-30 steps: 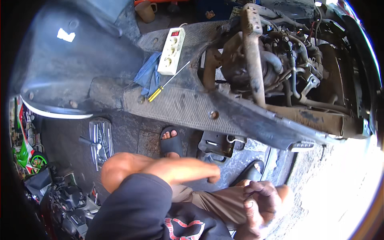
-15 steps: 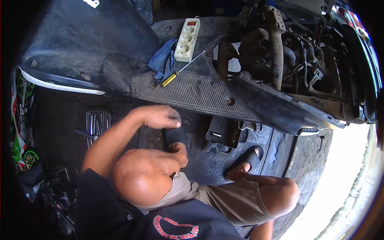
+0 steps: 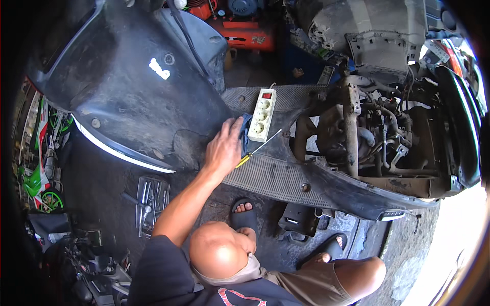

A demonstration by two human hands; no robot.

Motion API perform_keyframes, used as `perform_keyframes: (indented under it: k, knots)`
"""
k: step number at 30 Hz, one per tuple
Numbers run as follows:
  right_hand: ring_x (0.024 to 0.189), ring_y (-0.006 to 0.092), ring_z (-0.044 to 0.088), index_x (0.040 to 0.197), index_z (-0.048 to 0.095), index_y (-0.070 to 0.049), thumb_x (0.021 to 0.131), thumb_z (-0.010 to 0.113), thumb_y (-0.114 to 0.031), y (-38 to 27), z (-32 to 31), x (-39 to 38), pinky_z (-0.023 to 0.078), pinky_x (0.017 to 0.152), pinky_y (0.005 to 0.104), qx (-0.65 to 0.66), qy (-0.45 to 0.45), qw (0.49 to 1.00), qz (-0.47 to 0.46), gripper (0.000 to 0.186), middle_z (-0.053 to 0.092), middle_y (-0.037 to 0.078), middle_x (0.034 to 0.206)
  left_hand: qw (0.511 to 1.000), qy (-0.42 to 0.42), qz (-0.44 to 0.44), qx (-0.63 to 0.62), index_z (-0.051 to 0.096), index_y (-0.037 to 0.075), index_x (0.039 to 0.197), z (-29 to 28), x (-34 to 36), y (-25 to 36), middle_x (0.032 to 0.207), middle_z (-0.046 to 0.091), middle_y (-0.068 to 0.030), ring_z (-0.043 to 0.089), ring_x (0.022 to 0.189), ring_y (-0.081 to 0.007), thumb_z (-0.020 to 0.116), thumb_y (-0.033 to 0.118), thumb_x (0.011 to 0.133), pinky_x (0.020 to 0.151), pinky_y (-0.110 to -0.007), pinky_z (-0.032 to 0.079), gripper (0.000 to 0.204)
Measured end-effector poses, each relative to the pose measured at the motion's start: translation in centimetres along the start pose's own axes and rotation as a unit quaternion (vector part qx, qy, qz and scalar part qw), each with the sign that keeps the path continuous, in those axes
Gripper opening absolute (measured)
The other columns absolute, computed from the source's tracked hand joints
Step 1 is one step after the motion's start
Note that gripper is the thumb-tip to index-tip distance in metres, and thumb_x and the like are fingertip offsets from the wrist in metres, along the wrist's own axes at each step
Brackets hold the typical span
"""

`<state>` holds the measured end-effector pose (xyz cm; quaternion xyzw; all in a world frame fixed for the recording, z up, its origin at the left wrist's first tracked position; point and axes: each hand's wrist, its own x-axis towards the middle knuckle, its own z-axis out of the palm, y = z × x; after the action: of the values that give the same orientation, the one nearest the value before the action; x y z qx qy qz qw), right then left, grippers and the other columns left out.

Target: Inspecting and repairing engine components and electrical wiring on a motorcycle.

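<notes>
A large stripped scooter body [image 3: 132, 97] fills the upper left, its dark inner panel turned up. Its ribbed black footboard [image 3: 286, 178] runs across the middle of the view. To the right, at about 3 o'clock, sits the exposed engine and rusty frame [image 3: 367, 137].

On the floor at 8 o'clock from the picture's centre lies a tray of wrenches [image 3: 150, 201]. My sandalled foot [image 3: 244, 214] shows just below the footboard.

A white power strip [image 3: 262, 115] lies on the footboard, its long axis running nearly 12 to 6 o'clock. Touching its left edge is a crumpled blue cloth [image 3: 245, 131].

A screwdriver with a yellow handle [image 3: 244, 160] lies just beside the cloth. Its long axis slants from the handle at 8 o'clock to the tip at 2 o'clock, the shaft passing under the lower end of the power strip.

My left hand [image 3: 224, 148] reaches up from 7 o'clock, arm stretched long. It lies palm down with the fingers loosely spread, fingertips on the cloth, closed round nothing that I can see. The screwdriver handle sits at the hand's 4 o'clock, almost touching it. My right hand is out of sight, so the left is clearly the nearer.
</notes>
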<state>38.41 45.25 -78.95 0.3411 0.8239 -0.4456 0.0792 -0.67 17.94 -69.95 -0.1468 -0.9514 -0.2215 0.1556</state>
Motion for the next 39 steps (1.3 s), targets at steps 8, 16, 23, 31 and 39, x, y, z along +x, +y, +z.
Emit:
perform_keyframes:
  k: [8,16,23,31,39]
  knots:
    - [0.115,0.0266,0.056,0.133,0.055,0.001,0.092,0.060,-0.046,14.9,-29.8,9.7,0.045,0.092,0.0399,0.104,0.234,0.963,0.084,0.062,0.059,0.013,0.130,0.989,-0.027,-0.055,0.136,0.056,0.003,0.105,1.4,-0.4,-2.3,0.099,0.060,-0.0206,0.067,0.075,-0.0421,0.058,0.016,0.088,0.067,-0.054,0.055,0.022]
    - [0.118,0.0288,0.059,0.140,0.041,0.006,0.096,0.049,-0.032,-30.8,-21.0,2.6,0.048,0.098,0.0415,0.112,-0.100,0.894,-0.423,0.059,0.055,0.020,0.130,0.958,0.152,-0.029,-0.240,0.064,-0.004,0.096,-11.4,0.3,7.4,0.081,0.069,-0.0169,0.067,0.068,-0.0257,0.065,0.017,0.087,0.066,-0.034,0.050,0.023]
    - [0.066,0.0116,0.061,0.100,0.065,0.000,0.097,0.059,-0.031,-39.4,-7.7,8.2,0.050,0.062,0.0280,0.447,-0.150,0.773,-0.424,0.032,0.067,0.003,0.080,0.886,0.070,0.090,-0.449,0.065,-0.002,0.086,-13.5,4.1,16.6,0.069,0.065,-0.0081,0.065,0.064,-0.0217,0.059,0.020,0.094,0.061,-0.035,0.050,0.024]
    - [0.076,0.0147,0.063,0.102,0.065,0.001,0.101,0.048,-0.030,-38.7,-10.4,7.8,0.051,0.070,0.0297,0.284,0.001,0.863,-0.418,0.036,0.066,0.006,0.085,0.903,0.203,0.198,-0.323,0.041,-0.006,0.134,-12.2,2.8,20.1,0.115,0.056,-0.0265,0.058,0.105,-0.0422,0.071,0.018,0.079,0.089,-0.046,0.048,0.066]
    - [0.103,0.0214,0.059,0.112,0.061,-0.009,0.098,0.039,-0.060,-40.9,-8.3,6.8,0.045,0.093,0.0376,0.543,-0.378,0.686,-0.304,0.057,0.065,0.006,0.107,0.862,0.127,0.165,-0.463,0.044,-0.001,0.139,-10.8,5.7,20.1,0.140,0.047,-0.0251,0.045,0.131,-0.0376,0.045,0.038,0.101,0.109,-0.040,0.034,0.054]
